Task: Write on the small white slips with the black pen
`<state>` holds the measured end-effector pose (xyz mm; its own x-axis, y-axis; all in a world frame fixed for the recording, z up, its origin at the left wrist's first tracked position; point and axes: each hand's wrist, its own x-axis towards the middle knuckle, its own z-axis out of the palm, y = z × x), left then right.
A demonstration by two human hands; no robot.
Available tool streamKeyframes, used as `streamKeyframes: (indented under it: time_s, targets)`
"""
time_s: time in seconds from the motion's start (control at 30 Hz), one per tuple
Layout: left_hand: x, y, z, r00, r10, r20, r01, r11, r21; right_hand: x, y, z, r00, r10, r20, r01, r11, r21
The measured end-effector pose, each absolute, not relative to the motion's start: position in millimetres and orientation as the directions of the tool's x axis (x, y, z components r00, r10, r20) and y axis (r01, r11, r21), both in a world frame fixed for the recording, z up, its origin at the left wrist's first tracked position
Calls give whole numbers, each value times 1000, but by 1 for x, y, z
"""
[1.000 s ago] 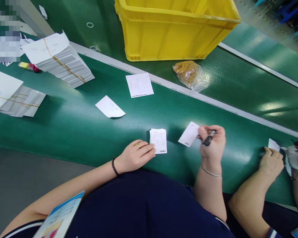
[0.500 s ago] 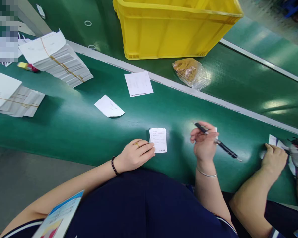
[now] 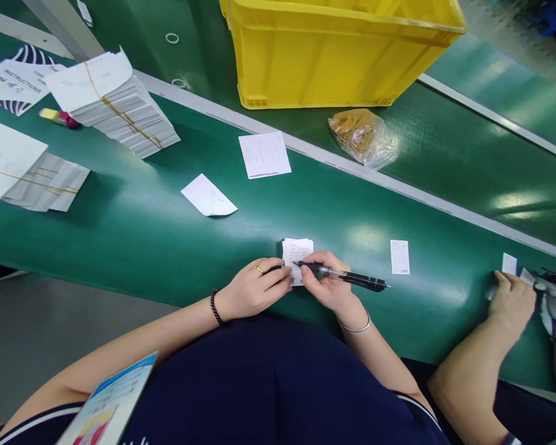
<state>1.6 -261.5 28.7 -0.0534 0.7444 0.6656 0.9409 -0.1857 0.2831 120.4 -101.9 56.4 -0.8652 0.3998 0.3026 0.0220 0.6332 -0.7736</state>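
My right hand [image 3: 325, 284] is closed around a black pen [image 3: 352, 277], its tip over the printed face of a small stack of white cards [image 3: 298, 245]. The stack lies on the green table in front of me. My left hand [image 3: 257, 287] holds the stack by its left edge, fingertips pressed on it. Its thumb is hidden. To the right lies a single small printed card [image 3: 400, 257], apart from both hands.
Beyond my hands lie a loose white sheet [image 3: 208, 196] and a square paper [image 3: 264, 154]. Banded paper stacks [image 3: 125, 111] stand at left. A yellow crate [image 3: 315, 68] and a bag of rubber bands [image 3: 359, 135] are farther back. A co-worker's hand [image 3: 514, 303] works at right.
My right hand has moved left with the pen, from beside the single card to the stack, and that card now shows fully. My left hand stays at the stack. The view has shifted slightly.
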Motion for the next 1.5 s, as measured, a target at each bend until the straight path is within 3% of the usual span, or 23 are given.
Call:
streamKeyframes:
  time_s: [0.4, 1.27, 1.4, 1.5]
  targets:
    - [2, -262, 24, -31, 740, 672, 940, -207, 271, 117, -104, 57, -874, 306, 378, 4, 782, -624]
    - [3, -262, 24, -37, 747, 664, 931, -216, 294, 115, -104, 60, -881, 291, 372, 11, 800, -600]
    - [3, -262, 24, -46, 754, 656, 932, -205, 300, 117, -104, 58, -887, 313, 340, 39, 783, -621]
    - [2, -262, 25, -38, 755, 655, 934, -205, 291, 120, -102, 56, -870, 391, 302, 69, 702, -709]
